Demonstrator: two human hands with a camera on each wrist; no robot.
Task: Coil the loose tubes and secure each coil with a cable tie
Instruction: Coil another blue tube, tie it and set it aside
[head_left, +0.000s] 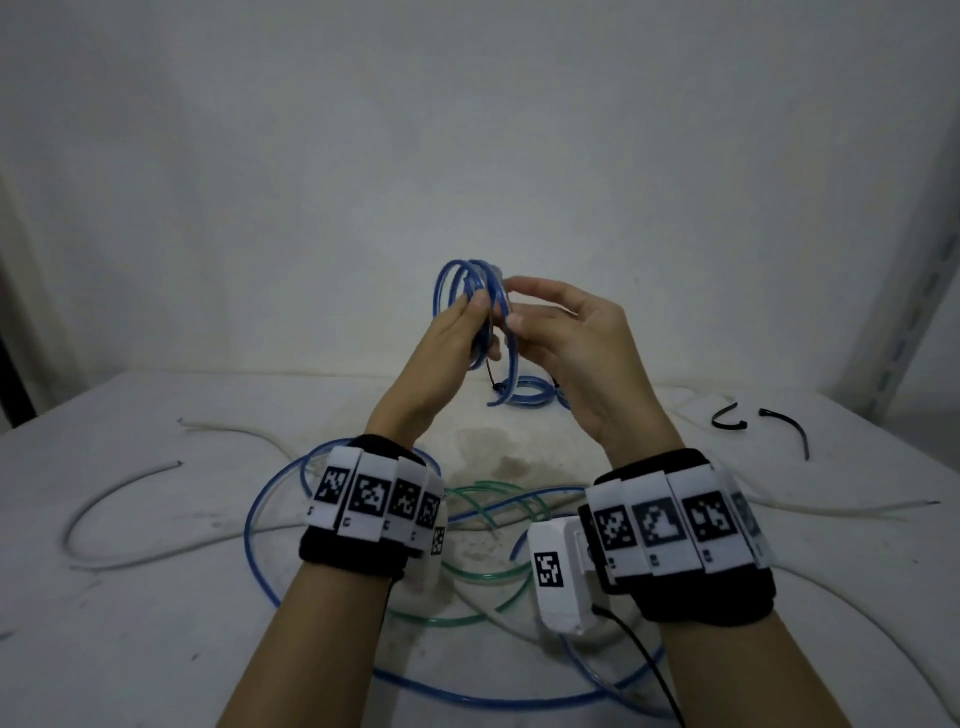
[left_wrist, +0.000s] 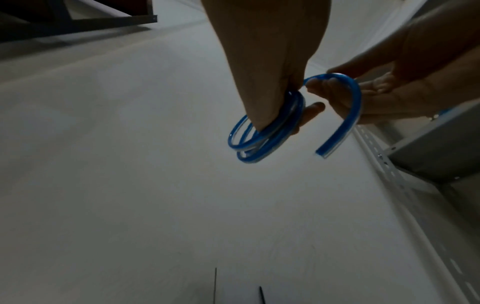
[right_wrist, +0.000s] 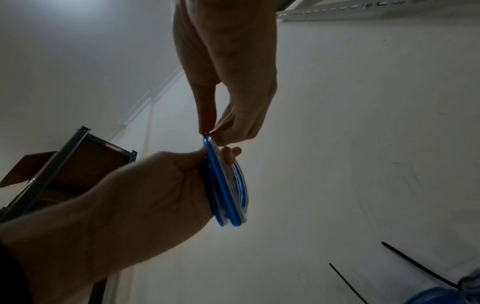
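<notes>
White, stained table (head_left: 156, 597) carrying loose tubes: white tube (head_left: 104, 493) at left, long blue tube (head_left: 260, 519) and green tube (head_left: 483, 577) tangled at centre, tied blue coil (head_left: 530, 391) behind, and two black cable ties (head_left: 730, 415) at right.

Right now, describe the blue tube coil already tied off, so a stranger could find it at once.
Start at the white table and look to its far edge near the wall, just beyond the raised hands. A small blue coil lies flat there, cinched by a black cable tie. Unlike the blue coil held in the hands, it rests on the table.
</notes>
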